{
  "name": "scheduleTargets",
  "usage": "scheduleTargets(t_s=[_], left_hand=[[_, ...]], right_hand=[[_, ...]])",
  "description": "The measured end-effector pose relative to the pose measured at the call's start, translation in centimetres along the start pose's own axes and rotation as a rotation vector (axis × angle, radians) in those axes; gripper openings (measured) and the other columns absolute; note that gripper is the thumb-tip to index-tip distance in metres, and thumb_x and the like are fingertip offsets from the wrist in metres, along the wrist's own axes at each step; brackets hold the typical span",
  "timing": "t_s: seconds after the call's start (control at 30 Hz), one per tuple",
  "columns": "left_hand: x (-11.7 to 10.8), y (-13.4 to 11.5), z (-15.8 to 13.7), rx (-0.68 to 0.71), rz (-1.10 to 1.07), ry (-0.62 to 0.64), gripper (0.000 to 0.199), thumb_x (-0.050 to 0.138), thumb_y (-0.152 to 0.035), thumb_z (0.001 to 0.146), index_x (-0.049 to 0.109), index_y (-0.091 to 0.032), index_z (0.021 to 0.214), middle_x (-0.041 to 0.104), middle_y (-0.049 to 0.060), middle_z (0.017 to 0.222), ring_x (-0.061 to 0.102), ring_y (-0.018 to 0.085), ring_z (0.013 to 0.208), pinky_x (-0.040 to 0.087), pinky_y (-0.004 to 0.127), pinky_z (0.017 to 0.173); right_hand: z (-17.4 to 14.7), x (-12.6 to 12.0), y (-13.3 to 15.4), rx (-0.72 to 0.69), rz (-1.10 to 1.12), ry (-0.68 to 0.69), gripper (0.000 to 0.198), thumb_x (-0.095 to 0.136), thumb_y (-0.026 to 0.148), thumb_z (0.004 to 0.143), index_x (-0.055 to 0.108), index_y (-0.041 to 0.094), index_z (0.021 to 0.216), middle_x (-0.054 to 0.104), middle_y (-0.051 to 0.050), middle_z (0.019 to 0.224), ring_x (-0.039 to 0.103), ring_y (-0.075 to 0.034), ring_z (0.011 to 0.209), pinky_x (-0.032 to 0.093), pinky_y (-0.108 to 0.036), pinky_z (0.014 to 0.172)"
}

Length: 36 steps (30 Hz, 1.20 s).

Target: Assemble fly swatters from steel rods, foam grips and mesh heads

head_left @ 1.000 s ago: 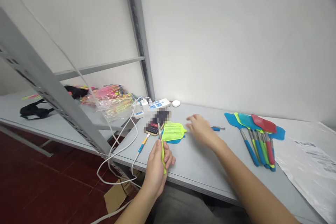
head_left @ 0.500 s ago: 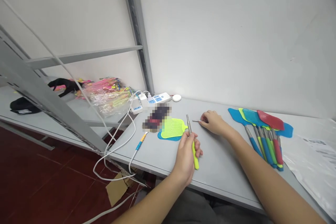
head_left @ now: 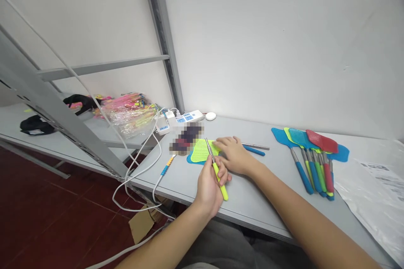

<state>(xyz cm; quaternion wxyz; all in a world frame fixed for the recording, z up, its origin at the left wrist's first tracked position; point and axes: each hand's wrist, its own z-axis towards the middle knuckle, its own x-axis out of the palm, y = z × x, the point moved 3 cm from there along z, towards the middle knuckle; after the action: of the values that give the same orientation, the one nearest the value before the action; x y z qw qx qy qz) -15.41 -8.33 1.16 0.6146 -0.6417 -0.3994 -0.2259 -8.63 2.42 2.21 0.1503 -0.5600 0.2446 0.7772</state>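
My left hand is closed around the yellow-green grip of a fly swatter handle, its bare metal rod slanting up and away. My right hand reaches across to the perforated yellow-green swatter head, with its fingers stretched over the right edge. That head lies on a blue swatter head, mostly covered. Just right of my right hand, a metal rod and a blue handle rest on the table, their left ends hidden by the hand.
Several blue, green and red fly swatters are piled at the right, beside a white plastic bag. Power strips, white cables and a blurred dark object occupy the left. Bagged colourful items lie beyond the shelf post.
My right hand has let go of the metal rod and moved left onto the yellow-green swatter head. My left hand has shifted left with its handle. The blue handle has come into view.
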Motion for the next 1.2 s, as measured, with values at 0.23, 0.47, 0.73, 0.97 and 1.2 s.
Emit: scheduleTargets(t_s=[0.23,0.47,0.73,0.97,1.2], left_hand=[[-0.1,-0.1,0.0,0.053,-0.021,-0.019,0.034,0.045,-0.044,0.098,0.045,-0.019,0.074,0.032,-0.008,0.055,0.022,0.007,0.044,0.036,0.023,0.054],[0.1,-0.1,-0.1,0.042,0.04,0.005,0.036,0.05,-0.048,0.095,0.046,-0.02,0.073,0.033,-0.009,0.052,0.023,0.006,0.042,0.038,0.023,0.055],[0.1,1.0,-0.5,-0.056,0.382,0.183,0.041,0.049,-0.058,0.093,0.05,-0.019,0.081,0.045,-0.009,0.051,0.032,0.004,0.036,0.043,0.024,0.058],[0.3,0.9,-0.7,-0.078,0.595,0.233,0.044,0.042,-0.062,0.094,0.052,-0.02,0.088,0.053,-0.006,0.051,0.033,0.005,0.03,0.025,0.019,0.038],[0.1,0.9,-0.6,-0.062,0.585,0.224,0.043,0.042,-0.06,0.094,0.054,-0.02,0.089,0.054,-0.007,0.051,0.031,0.004,0.03,0.035,0.02,0.047]], right_hand=[[0.1,0.7,1.4,-0.073,0.06,0.058,0.034,0.049,0.021,0.093,0.058,0.015,0.126,0.057,-0.018,0.135,0.049,-0.026,0.127,0.022,-0.05,0.111],[-0.6,-1.1,1.3,-0.011,0.241,-0.058,0.015,0.061,0.015,0.084,0.066,0.019,0.097,0.071,-0.009,0.095,0.065,-0.024,0.094,0.038,-0.039,0.097],[-1.6,-5.2,-1.1,0.357,0.796,-0.604,0.039,0.038,0.049,0.098,0.059,0.019,0.11,0.07,-0.005,0.087,0.064,-0.018,0.067,0.052,-0.033,0.066],[-1.2,-4.6,0.8,0.446,1.655,-0.757,0.027,0.07,0.037,0.082,0.064,0.017,0.1,0.073,-0.006,0.094,0.071,-0.019,0.078,0.061,-0.039,0.077],[-1.3,-4.6,1.1,0.455,1.651,-0.758,0.027,0.07,0.036,0.083,0.063,0.017,0.101,0.073,-0.008,0.103,0.073,-0.019,0.079,0.064,-0.036,0.076]])
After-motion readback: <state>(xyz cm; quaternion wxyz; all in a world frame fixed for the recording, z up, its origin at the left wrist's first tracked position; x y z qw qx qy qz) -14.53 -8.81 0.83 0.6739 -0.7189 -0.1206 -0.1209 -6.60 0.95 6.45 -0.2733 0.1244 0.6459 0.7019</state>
